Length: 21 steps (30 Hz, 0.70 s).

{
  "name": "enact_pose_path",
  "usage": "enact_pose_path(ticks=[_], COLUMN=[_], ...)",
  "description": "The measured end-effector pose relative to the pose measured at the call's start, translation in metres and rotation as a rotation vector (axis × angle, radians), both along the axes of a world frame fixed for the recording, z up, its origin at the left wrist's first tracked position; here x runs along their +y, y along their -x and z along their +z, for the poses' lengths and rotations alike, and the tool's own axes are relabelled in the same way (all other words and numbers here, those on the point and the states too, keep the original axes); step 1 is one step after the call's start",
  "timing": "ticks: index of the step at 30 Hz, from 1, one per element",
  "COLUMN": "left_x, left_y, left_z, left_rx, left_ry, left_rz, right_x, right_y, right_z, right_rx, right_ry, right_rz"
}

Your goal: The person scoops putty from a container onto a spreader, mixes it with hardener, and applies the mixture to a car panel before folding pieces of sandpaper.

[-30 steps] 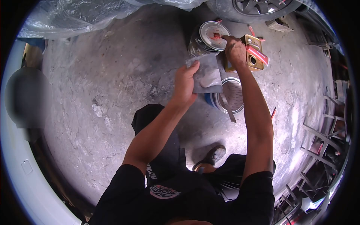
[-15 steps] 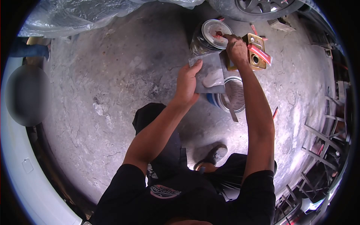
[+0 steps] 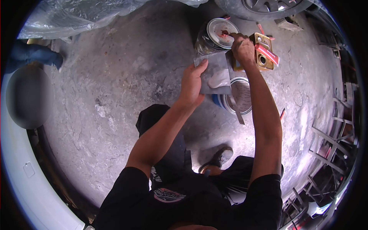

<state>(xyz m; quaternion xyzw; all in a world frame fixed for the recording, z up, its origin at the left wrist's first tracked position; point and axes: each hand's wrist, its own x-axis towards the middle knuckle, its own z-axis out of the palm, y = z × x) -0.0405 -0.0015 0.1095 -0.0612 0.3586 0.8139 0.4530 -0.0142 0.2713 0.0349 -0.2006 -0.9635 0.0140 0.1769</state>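
My left hand (image 3: 193, 82) grips a flat grey plate (image 3: 211, 63) by its left side, thumb on top. A smooth mound of whitish paste (image 3: 219, 79) lies on the plate. Farther forward, my right hand (image 3: 242, 48) reaches over the edge of a round can lid (image 3: 217, 26) smeared with red paste (image 3: 224, 33). Its fingers are bent, with the tips at the red smear; what they hold, if anything, I cannot make out. Below the plate stands an open can (image 3: 242, 94) with pale residue inside, and a metal strip (image 3: 237, 109) lies across its rim.
A rectangular metal tin (image 3: 264, 66) stands right of my right hand, with a red tube (image 3: 268, 54) on top. A wheel (image 3: 264, 9) and plastic sheeting (image 3: 84, 19) border the far side. Metal frames (image 3: 329, 145) line the right. Another person's leg (image 3: 36, 53) shows at left.
The other person's leg has come farther into view at the left. My right hand has shifted very slightly at the lid; my left hand keeps hold of the plate.
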Motion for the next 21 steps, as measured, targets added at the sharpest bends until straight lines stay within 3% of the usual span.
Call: enact_pose_path(ticks=[9,21], left_x=[0.001,-0.002], left_y=[0.002,0.009], left_z=[-0.006,0.005], left_rx=[0.013,-0.01], left_ry=[-0.025,0.053], left_rz=[-0.011,0.008], right_x=[-0.003,0.005], right_y=[0.003,0.013], right_z=[0.004,0.004], right_rx=[-0.008,-0.349], right_ry=[0.01,0.055], right_rz=[-0.003,-0.08])
